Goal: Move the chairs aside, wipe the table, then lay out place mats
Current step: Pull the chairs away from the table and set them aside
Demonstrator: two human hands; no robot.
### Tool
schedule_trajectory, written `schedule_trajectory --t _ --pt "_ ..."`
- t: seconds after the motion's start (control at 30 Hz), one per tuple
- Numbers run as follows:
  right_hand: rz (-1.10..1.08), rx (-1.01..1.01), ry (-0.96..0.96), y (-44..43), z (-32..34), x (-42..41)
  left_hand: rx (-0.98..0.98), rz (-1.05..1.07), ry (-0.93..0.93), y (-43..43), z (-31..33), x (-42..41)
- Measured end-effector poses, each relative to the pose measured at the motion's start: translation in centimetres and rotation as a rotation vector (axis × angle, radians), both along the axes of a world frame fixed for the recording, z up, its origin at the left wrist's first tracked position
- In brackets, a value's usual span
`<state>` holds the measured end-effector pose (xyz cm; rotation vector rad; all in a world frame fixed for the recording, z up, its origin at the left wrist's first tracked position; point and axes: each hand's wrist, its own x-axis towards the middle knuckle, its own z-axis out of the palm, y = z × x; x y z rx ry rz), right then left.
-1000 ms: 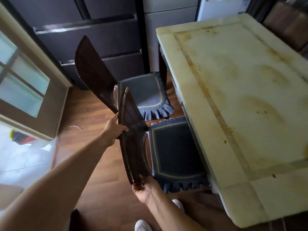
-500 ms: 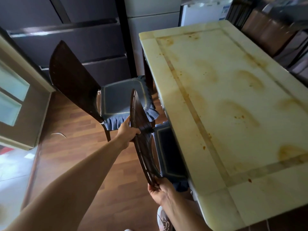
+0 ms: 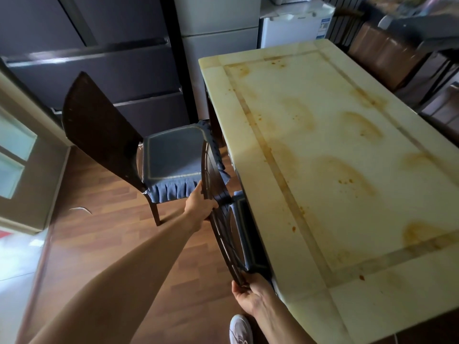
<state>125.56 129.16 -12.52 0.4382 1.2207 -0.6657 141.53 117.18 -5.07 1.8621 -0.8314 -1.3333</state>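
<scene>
Gripping chair backrest (image 3: 219,227), left fingers (image 3: 210,204) mid-rail, right fingers (image 3: 255,286) at near end

Table (image 3: 335,150): pale top with brown stains, filling 3 o'clock.
Near chair (image 3: 215,176): dark backrest seen edge-on, seat under the table's long side.
Left hand (image 3: 200,207): grips the backrest's far end.
Right hand (image 3: 248,295): grips its near end, 6 o'clock.
Far chair (image 3: 99,125): 10 o'clock, blue-cushioned seat.
</scene>
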Motion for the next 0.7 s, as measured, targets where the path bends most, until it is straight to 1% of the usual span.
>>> schedule_trajectory --t 0.3,0.7 --pt "0.066 -0.002 0.008 -0.1 0.2 -1.2 0.011 0.003 -0.014 0.0 -0.4 -0.9" --pt "-0.003 0.018 0.002 0.1 0.3 -1.1 0.023 0.017 0.017 0.3 0.3 -1.2"
